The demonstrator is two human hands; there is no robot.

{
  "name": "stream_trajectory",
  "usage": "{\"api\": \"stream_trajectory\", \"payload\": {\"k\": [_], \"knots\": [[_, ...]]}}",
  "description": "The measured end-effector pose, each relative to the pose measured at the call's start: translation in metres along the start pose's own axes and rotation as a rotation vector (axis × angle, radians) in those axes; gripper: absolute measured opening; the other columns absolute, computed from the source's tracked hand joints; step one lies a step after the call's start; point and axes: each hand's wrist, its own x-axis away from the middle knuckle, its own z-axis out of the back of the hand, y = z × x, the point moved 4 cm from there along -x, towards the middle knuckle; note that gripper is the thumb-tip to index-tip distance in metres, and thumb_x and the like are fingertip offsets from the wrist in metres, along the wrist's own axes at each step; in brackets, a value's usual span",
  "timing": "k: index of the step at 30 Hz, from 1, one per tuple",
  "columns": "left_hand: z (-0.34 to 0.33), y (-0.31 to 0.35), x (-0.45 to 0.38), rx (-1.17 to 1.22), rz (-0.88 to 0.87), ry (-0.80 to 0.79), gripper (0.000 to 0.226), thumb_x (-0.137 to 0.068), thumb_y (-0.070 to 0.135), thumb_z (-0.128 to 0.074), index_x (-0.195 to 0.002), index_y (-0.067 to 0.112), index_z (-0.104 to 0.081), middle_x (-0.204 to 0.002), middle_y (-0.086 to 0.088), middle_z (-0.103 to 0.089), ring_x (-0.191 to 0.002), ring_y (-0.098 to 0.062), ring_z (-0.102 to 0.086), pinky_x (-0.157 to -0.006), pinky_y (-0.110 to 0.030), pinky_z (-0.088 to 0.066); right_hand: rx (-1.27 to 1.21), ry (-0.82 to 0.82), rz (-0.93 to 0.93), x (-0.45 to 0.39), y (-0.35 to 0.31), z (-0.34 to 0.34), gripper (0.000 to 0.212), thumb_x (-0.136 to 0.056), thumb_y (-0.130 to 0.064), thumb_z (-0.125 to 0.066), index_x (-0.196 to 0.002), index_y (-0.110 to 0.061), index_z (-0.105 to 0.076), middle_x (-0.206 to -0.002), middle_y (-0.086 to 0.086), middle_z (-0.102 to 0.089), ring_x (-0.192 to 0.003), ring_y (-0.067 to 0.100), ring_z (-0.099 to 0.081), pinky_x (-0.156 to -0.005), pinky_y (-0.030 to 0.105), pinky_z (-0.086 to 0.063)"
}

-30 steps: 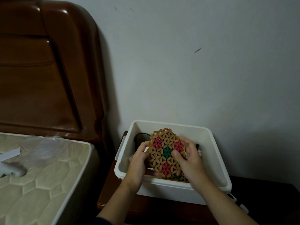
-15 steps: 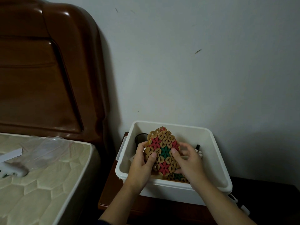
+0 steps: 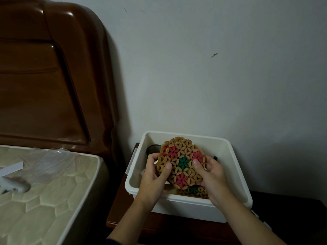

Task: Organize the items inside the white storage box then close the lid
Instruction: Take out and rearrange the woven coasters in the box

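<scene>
The white storage box [image 3: 235, 167] stands open on a dark wooden nightstand [image 3: 123, 214], with no lid in sight. Both hands hold a round beaded mat [image 3: 182, 161] of tan, red and green flower shapes, tilted upright over the box. My left hand [image 3: 154, 181] grips its left edge, thumb on the front. My right hand [image 3: 212, 177] grips its right edge. A second similar mat [image 3: 194, 190] lies flat in the box beneath. A black round container [image 3: 152, 150] sits in the box's back left corner, and a small black item [image 3: 215, 157] shows behind my right hand.
A bed with a quilted mattress [image 3: 44, 200] is on the left, carrying clear plastic wrap [image 3: 47, 163] and a white object [image 3: 14, 186]. A brown wooden headboard [image 3: 44, 76] rises behind it. A grey wall backs the box. White cable pieces [image 3: 260, 218] lie right of the box.
The mat has tilted and shifted slightly left in my hands. My left thumb has come round onto its front face. The second mat below is more exposed.
</scene>
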Motion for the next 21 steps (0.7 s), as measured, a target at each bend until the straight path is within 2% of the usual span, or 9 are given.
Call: {"api": "stream_trajectory", "payload": {"k": [3,9,14,18,21], "knots": [[0.0008,0.0013,0.0011,0.023,-0.004,-0.005,0.041,-0.096,0.034,-0.07,-0.128,0.017,-0.049,-0.121,0.003,-0.075,-0.115,-0.021,-0.073,-0.077,-0.037,-0.065,-0.036,-0.074,-0.032,-0.0015,0.0023,-0.0025,0.024,-0.102,-0.026,-0.07,-0.125,-0.022,-0.073,-0.118,0.005,-0.079,-0.107,0.027,-0.077,-0.079,0.061,-0.064],[0.0009,0.0037,0.0032,0.075,0.036,-0.052,0.04,-0.095,0.033,-0.071,-0.124,0.018,-0.048,-0.12,0.001,-0.075,-0.113,-0.025,-0.074,-0.073,-0.046,-0.066,-0.065,-0.146,-0.116,-0.0043,0.0074,-0.0041,0.027,-0.104,-0.027,-0.066,-0.13,-0.019,-0.069,-0.122,0.005,-0.078,-0.112,0.027,-0.075,-0.081,0.056,-0.064],[0.0016,0.0046,0.0035,0.082,0.066,-0.057,0.027,-0.094,0.04,-0.072,-0.114,0.032,-0.056,-0.121,-0.003,-0.074,-0.113,-0.034,-0.074,-0.073,-0.061,-0.065,-0.079,-0.147,-0.101,-0.0044,0.0069,-0.0048,0.027,-0.103,-0.027,-0.068,-0.129,-0.02,-0.07,-0.125,0.006,-0.077,-0.114,0.029,-0.075,-0.084,0.062,-0.062],[0.0004,0.0036,0.0022,0.064,0.052,-0.046,0.032,-0.102,0.034,-0.066,-0.132,0.036,-0.055,-0.129,-0.001,-0.072,-0.117,-0.032,-0.072,-0.076,-0.06,-0.065,-0.059,-0.115,-0.07,-0.0042,0.0054,-0.0037,0.026,-0.102,-0.027,-0.069,-0.128,-0.023,-0.07,-0.125,0.004,-0.077,-0.114,0.028,-0.075,-0.082,0.067,-0.061],[0.001,0.001,0.0019,0.024,0.055,-0.015,0.031,-0.105,0.029,-0.063,-0.134,0.039,-0.056,-0.127,0.0,-0.073,-0.112,-0.032,-0.075,-0.066,-0.063,-0.064,-0.054,-0.095,-0.037,-0.0029,0.0031,-0.0033,0.025,-0.102,-0.028,-0.07,-0.126,-0.025,-0.069,-0.124,0.003,-0.077,-0.112,0.027,-0.075,-0.078,0.064,-0.063]]}}
